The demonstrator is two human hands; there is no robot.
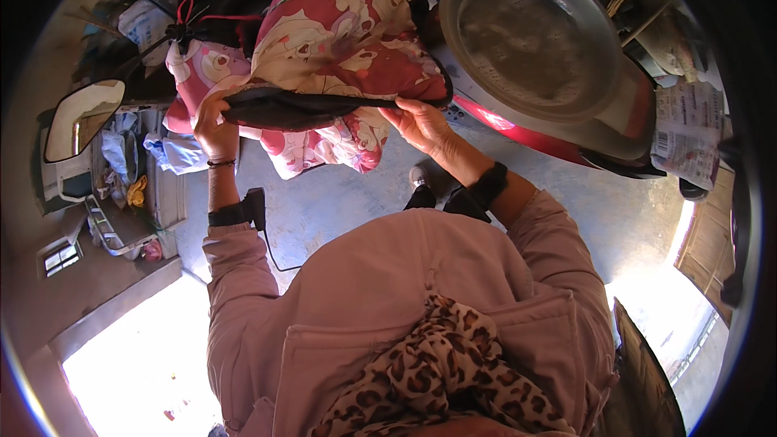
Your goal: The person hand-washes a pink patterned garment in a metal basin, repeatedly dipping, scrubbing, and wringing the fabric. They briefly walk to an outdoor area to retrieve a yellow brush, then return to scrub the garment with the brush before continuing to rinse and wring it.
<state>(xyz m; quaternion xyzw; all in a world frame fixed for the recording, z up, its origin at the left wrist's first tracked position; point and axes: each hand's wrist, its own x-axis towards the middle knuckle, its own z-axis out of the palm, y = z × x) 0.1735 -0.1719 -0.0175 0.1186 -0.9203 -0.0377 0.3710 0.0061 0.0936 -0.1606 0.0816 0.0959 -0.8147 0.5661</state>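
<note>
A red and cream scooter wind apron point(346, 42) with a printed cartoon pattern hangs over the front of an electric scooter. My left hand point(213, 127) grips the left end of its black-lined edge point(279, 110). At the right part of that edge, my right hand point(419, 125) pinches the fabric between thumb and fingers. The edge is stretched between both hands, and the dark underside shows near the left one. To the right of the apron, a round metal basin point(528, 48) of cloudy, foamy water rests on the scooter's seat point(628, 124).
A scooter mirror point(85, 120) sticks out at the left. Behind it are plastic bags point(176, 152) and a metal-framed chair point(109, 227). A printed sack point(689, 133) lies at the scooter's rear. Concrete floor point(340, 206) shows below, with bright doorways on both sides.
</note>
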